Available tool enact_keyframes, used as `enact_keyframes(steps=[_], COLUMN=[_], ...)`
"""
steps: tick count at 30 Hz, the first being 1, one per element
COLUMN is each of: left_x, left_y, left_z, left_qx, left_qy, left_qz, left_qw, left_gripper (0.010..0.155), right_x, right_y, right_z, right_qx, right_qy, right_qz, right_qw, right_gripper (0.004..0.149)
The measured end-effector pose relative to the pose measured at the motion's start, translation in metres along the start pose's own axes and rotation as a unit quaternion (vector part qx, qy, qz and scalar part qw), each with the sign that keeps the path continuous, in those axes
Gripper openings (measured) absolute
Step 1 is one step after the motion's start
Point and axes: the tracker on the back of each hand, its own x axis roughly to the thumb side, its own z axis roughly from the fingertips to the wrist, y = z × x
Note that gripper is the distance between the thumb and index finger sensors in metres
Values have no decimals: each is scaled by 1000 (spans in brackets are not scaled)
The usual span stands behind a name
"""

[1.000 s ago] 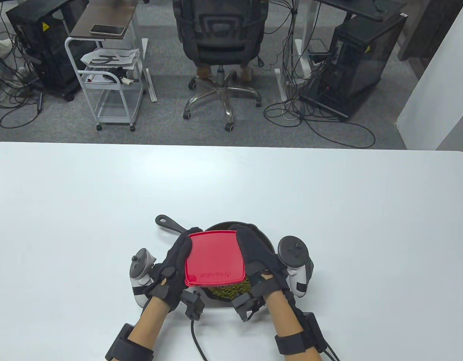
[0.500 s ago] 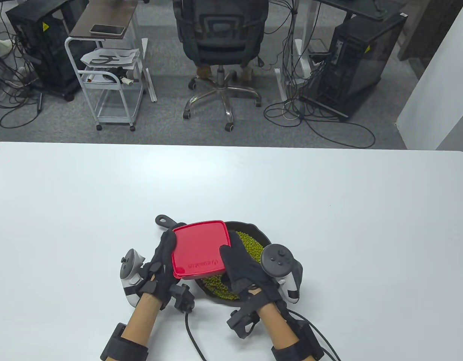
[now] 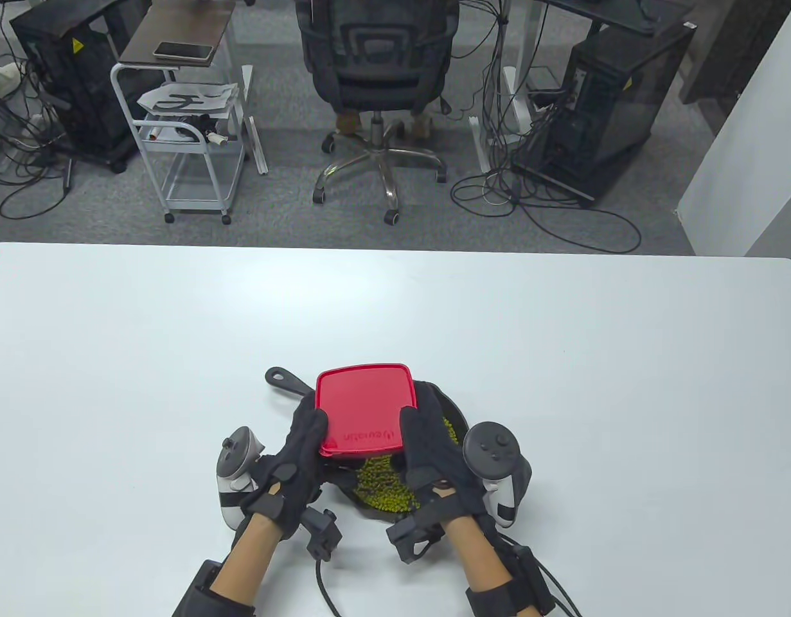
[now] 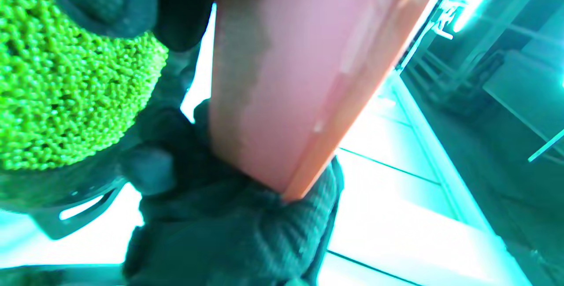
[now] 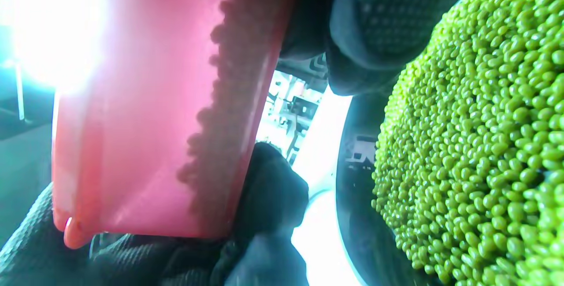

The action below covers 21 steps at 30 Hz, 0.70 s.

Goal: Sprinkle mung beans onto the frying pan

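A red plastic container (image 3: 364, 410) is held upturned over a black frying pan (image 3: 455, 414), its base facing up. My left hand (image 3: 299, 453) grips its left side and my right hand (image 3: 430, 450) grips its right side. Green mung beans (image 3: 382, 481) lie heaped in the pan below it. In the left wrist view the red container (image 4: 304, 70) stands beside the bean heap (image 4: 66, 83). In the right wrist view a few beans show as shadows through the container wall (image 5: 150, 114), next to the bean heap (image 5: 476, 154). The pan handle (image 3: 289, 380) points back left.
The white table (image 3: 562, 334) stretches wide around the pan. Cables (image 3: 331, 585) trail from my wrists to the front edge. Beyond the far edge stand an office chair (image 3: 376, 71), a white cart (image 3: 189, 128) and computer towers (image 3: 617, 103).
The red container has shifted right and a little back over the pan. My right hand, off it half a second ago, grips its right side again. The bean heap has grown.
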Motion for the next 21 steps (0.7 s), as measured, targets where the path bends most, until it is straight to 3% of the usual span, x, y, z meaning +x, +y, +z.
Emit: enact_keyframes(steps=[9,21], left_x=[-1,4], left_y=[-12,-18], left_z=[-3,-3], left_qx=[-50,8], left_qy=[-21,-99], left_qz=[-44,-88], left_qw=[998,991], left_gripper=[99,97], right_x=[-3,6], right_y=[-8,-10], right_z=[0,6], right_qx=[-9,-6], right_qy=[13,-13], right_qz=[-25,-24], right_qw=[1000,1000], right_gripper=[72,71])
